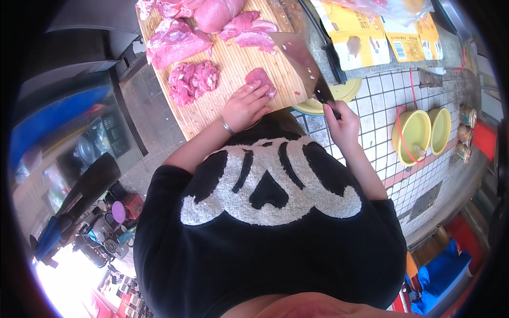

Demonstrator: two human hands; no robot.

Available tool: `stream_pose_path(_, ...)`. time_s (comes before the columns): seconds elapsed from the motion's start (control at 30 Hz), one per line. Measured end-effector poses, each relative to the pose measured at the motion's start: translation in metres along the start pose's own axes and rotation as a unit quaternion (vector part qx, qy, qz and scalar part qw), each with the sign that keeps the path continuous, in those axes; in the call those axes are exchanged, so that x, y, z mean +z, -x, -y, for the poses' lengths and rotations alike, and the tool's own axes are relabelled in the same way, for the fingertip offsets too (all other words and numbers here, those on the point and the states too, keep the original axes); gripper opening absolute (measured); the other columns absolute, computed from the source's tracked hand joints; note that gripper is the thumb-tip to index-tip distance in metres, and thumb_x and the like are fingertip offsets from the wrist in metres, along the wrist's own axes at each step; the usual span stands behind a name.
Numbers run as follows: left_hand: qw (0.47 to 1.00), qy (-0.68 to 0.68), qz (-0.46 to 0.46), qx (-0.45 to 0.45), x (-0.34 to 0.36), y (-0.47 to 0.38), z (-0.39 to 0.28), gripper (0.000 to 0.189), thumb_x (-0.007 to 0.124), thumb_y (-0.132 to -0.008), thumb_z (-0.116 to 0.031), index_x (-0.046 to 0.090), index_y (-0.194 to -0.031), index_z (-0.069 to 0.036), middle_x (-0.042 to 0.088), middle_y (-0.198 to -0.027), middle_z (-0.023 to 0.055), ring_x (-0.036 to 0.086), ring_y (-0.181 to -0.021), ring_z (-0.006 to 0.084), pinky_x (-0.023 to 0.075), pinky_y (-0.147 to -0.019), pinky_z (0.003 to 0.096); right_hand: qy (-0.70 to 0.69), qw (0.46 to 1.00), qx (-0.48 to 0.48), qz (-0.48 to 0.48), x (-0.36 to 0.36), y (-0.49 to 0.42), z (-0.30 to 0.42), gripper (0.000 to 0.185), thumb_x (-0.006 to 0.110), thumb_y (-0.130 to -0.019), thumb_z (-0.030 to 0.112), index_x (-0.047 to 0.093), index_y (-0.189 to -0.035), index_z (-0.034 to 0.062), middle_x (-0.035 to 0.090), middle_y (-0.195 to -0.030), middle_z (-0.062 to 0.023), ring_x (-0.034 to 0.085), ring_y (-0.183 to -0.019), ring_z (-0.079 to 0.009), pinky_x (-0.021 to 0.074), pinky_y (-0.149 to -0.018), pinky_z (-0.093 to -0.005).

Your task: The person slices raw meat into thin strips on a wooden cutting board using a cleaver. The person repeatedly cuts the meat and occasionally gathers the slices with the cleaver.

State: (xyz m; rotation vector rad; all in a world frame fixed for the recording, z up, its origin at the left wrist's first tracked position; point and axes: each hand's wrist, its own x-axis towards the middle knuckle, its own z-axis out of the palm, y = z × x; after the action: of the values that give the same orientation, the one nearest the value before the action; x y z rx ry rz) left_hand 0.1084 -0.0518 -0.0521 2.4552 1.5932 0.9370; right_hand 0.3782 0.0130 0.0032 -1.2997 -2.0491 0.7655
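Note:
A wooden cutting board [230, 63] lies before me with raw pink meat on it. My left hand [247, 104] is flat, its fingertips resting on a small slab of raw meat [261, 79] near the board's front edge. In my right hand [342, 122] is the handle of a broad-bladed cleaver [296, 59], its blade over the board's right edge. To the left of the slab sits a pile of sliced meat [193, 82]. Behind that lies a larger chunk [177, 43], with a rounded piece [218, 14] and several cut pieces [254, 32] further right.
A black-handled tool [334, 63] and yellow printed packages [360, 41] lie on the counter at the right. A yellow basin [346, 90] is partly under the board's corner. Two more yellow basins [411, 137] [440, 131] stand on the tiled floor [377, 99] with a red hose.

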Motion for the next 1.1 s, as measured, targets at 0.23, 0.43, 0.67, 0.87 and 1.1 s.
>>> stream_pose_path(0.23,0.998,0.041,-0.039,-0.019,0.012,-0.012,0.008,0.015,0.071,-0.075,-0.011,0.069,-0.089,-0.007,0.066,-0.099,0.0067,0.063,-0.089,0.0244,0.0514,-0.082,0.034,0.268,0.933,-0.082,0.223,-0.01,-0.008,0.036,0.017,0.06,-0.091,0.021,0.052,-0.089,0.0064,0.06,-0.066,-0.0124,0.062,-0.054,-0.0322,0.0509,-0.05,-0.0413)
stream_pose_path(0.43,0.997,0.071,-0.03,-0.018,0.021,-0.017,0.014,0.015,0.067,-0.075,-0.009,0.068,-0.091,-0.006,0.065,-0.096,0.0073,0.062,-0.088,0.0247,0.0516,-0.08,0.0343,0.269,0.905,0.04,0.326,0.008,-0.014,0.058,0.013,0.048,-0.09,0.015,0.049,-0.098,0.0044,0.066,-0.075,-0.0125,0.068,-0.068,-0.0346,0.0515,-0.062,-0.0503)
stream_pose_path(0.67,0.995,0.074,-0.048,-0.037,0.022,-0.005,0.015,0.019,0.069,-0.074,-0.004,0.069,-0.093,-0.004,0.066,-0.097,0.009,0.064,-0.088,0.0266,0.0524,-0.082,0.037,0.278,0.901,-0.028,0.331,0.015,-0.038,0.046,0.013,0.05,-0.092,0.017,0.052,-0.098,0.0057,0.066,-0.07,-0.0145,0.066,-0.064,-0.0354,0.052,-0.06,-0.0494)
stream_pose_path(0.87,0.996,0.068,-0.043,-0.04,0.025,-0.009,0.018,0.017,0.069,-0.074,-0.003,0.069,-0.091,-0.005,0.067,-0.093,0.0082,0.064,-0.088,0.0262,0.0531,-0.079,0.0343,0.281,0.887,-0.005,0.365,-0.015,-0.02,0.04,0.015,0.051,-0.093,0.018,0.052,-0.099,0.0044,0.065,-0.07,-0.0151,0.065,-0.064,-0.036,0.0517,-0.06,-0.0491)
stream_pose_path(1.1,0.997,0.074,-0.02,-0.021,0.023,-0.013,0.016,0.021,0.066,-0.072,-0.001,0.068,-0.093,-0.004,0.066,-0.096,0.0082,0.064,-0.089,0.0262,0.0526,-0.082,0.0342,0.273,0.885,0.02,0.375,0.006,-0.044,0.041,0.013,0.049,-0.089,0.015,0.051,-0.095,0.0037,0.067,-0.075,-0.0151,0.068,-0.073,-0.036,0.0512,-0.069,-0.0516)
